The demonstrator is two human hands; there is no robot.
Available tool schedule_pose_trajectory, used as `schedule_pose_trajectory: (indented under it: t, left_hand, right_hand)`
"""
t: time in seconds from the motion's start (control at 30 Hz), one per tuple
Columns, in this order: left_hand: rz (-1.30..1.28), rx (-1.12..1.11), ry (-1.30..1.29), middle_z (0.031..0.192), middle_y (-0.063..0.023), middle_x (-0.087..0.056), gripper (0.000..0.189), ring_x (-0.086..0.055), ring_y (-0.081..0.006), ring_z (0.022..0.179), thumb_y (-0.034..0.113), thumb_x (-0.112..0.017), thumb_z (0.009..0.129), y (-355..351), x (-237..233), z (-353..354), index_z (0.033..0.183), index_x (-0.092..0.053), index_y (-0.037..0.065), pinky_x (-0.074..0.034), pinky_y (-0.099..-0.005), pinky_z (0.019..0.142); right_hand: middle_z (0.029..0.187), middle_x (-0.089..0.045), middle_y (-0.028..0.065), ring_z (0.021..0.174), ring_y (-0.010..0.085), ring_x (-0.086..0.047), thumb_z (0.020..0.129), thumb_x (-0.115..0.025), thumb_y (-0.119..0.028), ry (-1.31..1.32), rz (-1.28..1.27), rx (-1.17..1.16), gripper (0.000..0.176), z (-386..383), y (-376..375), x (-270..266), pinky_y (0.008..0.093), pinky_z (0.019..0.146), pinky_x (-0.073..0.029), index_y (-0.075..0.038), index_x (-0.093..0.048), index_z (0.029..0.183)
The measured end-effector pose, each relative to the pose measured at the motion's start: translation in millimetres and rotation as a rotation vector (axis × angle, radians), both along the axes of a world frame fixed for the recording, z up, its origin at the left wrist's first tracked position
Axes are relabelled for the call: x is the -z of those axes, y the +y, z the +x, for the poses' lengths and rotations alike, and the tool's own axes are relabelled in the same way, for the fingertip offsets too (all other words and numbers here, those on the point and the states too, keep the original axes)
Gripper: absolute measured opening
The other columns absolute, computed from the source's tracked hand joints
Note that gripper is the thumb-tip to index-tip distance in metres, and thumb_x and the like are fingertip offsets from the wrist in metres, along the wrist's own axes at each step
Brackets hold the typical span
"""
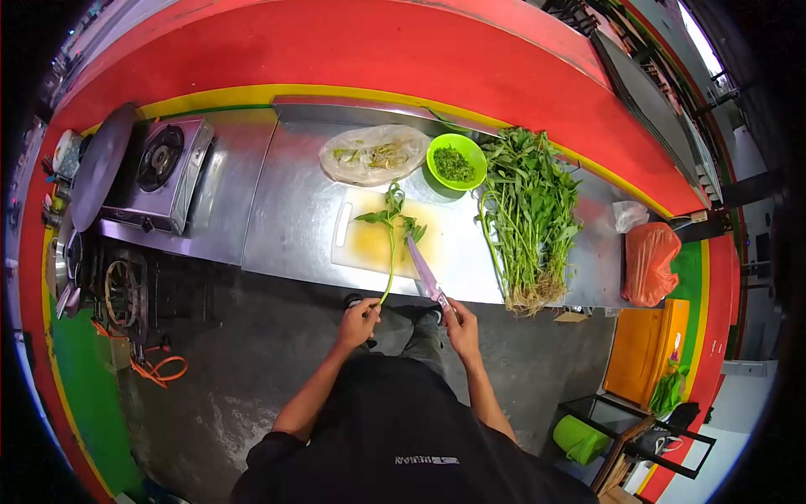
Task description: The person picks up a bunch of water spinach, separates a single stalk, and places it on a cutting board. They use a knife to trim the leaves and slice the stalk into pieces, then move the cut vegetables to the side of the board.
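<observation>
Closed on the lower end of a long green stem (391,260) is my left hand (360,323), in front of the counter's edge. The stem's leafy top lies over a white cutting board (343,239) with a yellow stain. My right hand (461,326) grips the handle of a knife (424,267), whose pinkish blade points up and left, its tip by the leaves. Right of the board lies a large bunch of leafy greens (529,210) with roots toward the front edge. A green bowl (456,162) of chopped greens stands behind the board.
A clear plastic bag (374,154) with stems lies behind the board on the steel counter (285,202). At the left is a gas stove (159,172) beside a large round lid (102,168). An orange-red bag (649,265) sits at the counter's right end.
</observation>
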State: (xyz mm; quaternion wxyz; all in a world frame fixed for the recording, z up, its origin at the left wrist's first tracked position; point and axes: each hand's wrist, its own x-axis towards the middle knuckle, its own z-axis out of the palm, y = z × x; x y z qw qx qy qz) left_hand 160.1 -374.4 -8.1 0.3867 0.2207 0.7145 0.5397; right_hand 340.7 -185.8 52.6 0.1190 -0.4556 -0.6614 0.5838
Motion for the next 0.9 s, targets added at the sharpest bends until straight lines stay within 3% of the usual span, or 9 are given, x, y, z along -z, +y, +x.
schedule_pose_trajectory:
  t: [0.23, 0.37, 0.8, 0.9]
  left_hand:
    - [-0.062, 0.045, 0.065, 0.073, -0.0102, -0.067, 0.025, -0.061, -0.0144, 0.048, 0.019, -0.060, 0.096, 5, -11, 0, 0.114, -0.064, 0.003, -0.048, -0.0305, 0.045]
    - [-0.066, 0.083, 0.103, 0.072, -0.0089, -0.068, 0.024, -0.060, -0.0120, 0.046, 0.013, -0.060, 0.096, 8, -24, -1, 0.115, -0.062, 0.000, -0.047, -0.0284, 0.042]
    - [-0.085, 0.105, 0.097, 0.071, -0.0083, -0.067, 0.025, -0.060, -0.0121, 0.046, 0.014, -0.062, 0.094, 8, -19, 1, 0.116, -0.063, 0.001, -0.046, -0.0288, 0.042]
    - [-0.083, 0.107, 0.114, 0.070, -0.0109, -0.067, 0.024, -0.062, -0.0174, 0.046, 0.018, -0.061, 0.095, 8, -21, 0, 0.113, -0.064, 0.003, -0.048, -0.0333, 0.046]
  right_hand:
    - [0.071, -0.052, -0.0052, 0.063, 0.0028, -0.044, 0.098, -0.058, -0.021, -0.012, 0.092, -0.071, 0.031, 10, 9, 0, 0.0211, 0.055, -0.035, -0.003, -0.065, 0.122]
    - [0.071, -0.053, -0.0051, 0.063, 0.0027, -0.045, 0.098, -0.059, -0.022, -0.023, 0.047, -0.086, 0.031, 13, 3, -9, 0.0215, 0.055, -0.035, -0.003, -0.065, 0.122]
    - [0.068, -0.054, -0.0033, 0.060, 0.0048, -0.048, 0.098, -0.057, -0.022, -0.064, 0.082, -0.068, 0.032, 11, -19, 1, 0.0237, 0.054, -0.039, -0.006, -0.065, 0.124]
    - [0.067, -0.053, -0.0033, 0.059, 0.0045, -0.047, 0.099, -0.057, -0.023, -0.065, 0.055, -0.047, 0.034, 14, -24, 9, 0.0235, 0.052, -0.038, -0.006, -0.064, 0.127]
